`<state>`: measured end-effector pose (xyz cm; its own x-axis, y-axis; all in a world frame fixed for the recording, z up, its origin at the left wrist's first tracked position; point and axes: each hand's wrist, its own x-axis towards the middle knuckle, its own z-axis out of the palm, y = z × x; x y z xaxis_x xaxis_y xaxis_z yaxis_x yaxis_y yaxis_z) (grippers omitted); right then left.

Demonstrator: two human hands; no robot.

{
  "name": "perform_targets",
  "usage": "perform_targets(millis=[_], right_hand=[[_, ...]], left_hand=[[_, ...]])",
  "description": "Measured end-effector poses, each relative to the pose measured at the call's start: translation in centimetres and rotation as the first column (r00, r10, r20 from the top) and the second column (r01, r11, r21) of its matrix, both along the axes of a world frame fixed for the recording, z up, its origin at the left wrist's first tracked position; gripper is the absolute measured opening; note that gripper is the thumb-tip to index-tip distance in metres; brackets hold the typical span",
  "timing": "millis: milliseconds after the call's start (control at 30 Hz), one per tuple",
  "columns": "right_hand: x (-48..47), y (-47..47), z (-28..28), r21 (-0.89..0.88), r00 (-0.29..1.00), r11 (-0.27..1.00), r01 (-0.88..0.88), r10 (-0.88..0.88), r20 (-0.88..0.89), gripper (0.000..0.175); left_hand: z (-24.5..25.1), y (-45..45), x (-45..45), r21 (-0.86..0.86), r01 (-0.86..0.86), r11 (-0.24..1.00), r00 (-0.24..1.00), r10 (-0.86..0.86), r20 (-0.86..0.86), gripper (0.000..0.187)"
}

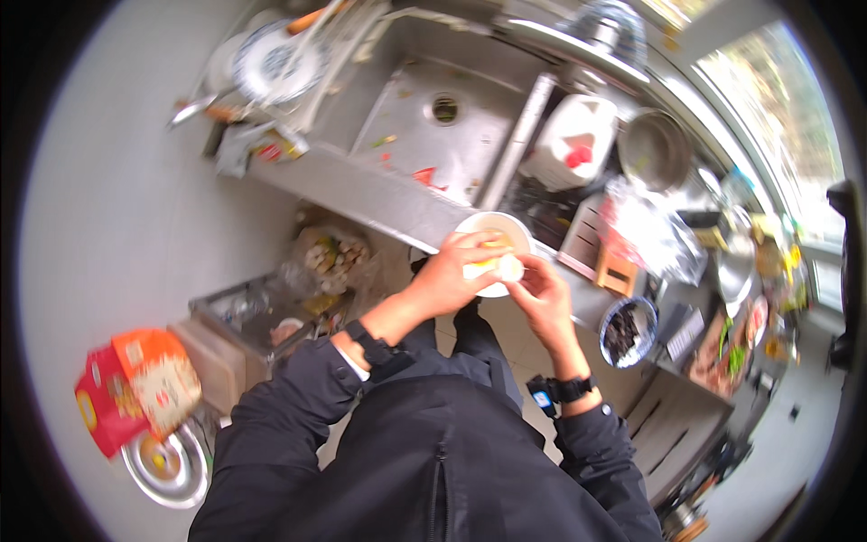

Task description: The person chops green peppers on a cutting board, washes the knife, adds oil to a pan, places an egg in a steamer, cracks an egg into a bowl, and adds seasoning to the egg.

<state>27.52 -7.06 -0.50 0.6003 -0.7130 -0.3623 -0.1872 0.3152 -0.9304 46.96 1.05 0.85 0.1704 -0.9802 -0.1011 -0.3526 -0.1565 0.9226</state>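
Note:
Above a white bowl (513,227) at the front edge of the steel sink counter, both hands meet. My left hand (452,272) is around a small white-and-yellow item (506,268), its fingers reaching across the bowl. The thumb and fingertips of my right hand (545,293) pinch the rounded white side of that item. Blur hides what the item is. Something yellow shows in the bowl behind my left fingers. Whether the bowl rests on the edge or is held from below cannot be seen.
A steel sink (406,129) holds food scraps. On the right counter are a white plastic jug (576,135), a steel pot (656,149), a blue-rimmed bowl of dark food (628,332) and a cutting board (711,345) with green vegetables. Plates (281,61) stand at upper left.

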Motion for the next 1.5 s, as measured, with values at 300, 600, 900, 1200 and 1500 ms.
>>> perform_targets(millis=[300, 600, 900, 1200, 1500], right_hand=[[3.5, 1.7, 2.2, 0.124, 0.984, 0.976, -0.179, 0.176, 0.031, 0.04], [15.9, 12.3, -4.2, 0.108, 0.798, 0.796, -0.596, 0.602, -0.032, 0.037], [27.3, 21.5, -32.1, 0.152, 0.652, 0.696, -0.702, 0.714, -0.256, 0.037], [39.0, 28.9, -62.3, -0.131, 0.663, 0.663, -0.737, 0.673, -0.327, 0.044], [43.4, 31.1, -69.6, -0.172, 0.674, 0.67, -0.722, 0.627, -0.389, 0.05]], left_hand=[[0.4, 9.0, -1.5, 0.017, -0.352, 0.936, 0.935, 0.351, 0.055, 0.066], [-9.6, 34.4, -2.0, 0.651, -0.564, 0.508, 0.619, 0.782, -0.073, 0.057], [-10.9, 67.8, -32.0, 0.719, -0.584, 0.376, 0.738, 0.614, 0.279, 0.022], [-35.5, 59.4, -21.0, 0.963, -0.202, -0.177, -0.183, 0.973, 0.141, 0.042], [-53.5, 50.9, 6.5, 0.817, -0.576, 0.028, -0.107, 0.988, -0.109, 0.035]])
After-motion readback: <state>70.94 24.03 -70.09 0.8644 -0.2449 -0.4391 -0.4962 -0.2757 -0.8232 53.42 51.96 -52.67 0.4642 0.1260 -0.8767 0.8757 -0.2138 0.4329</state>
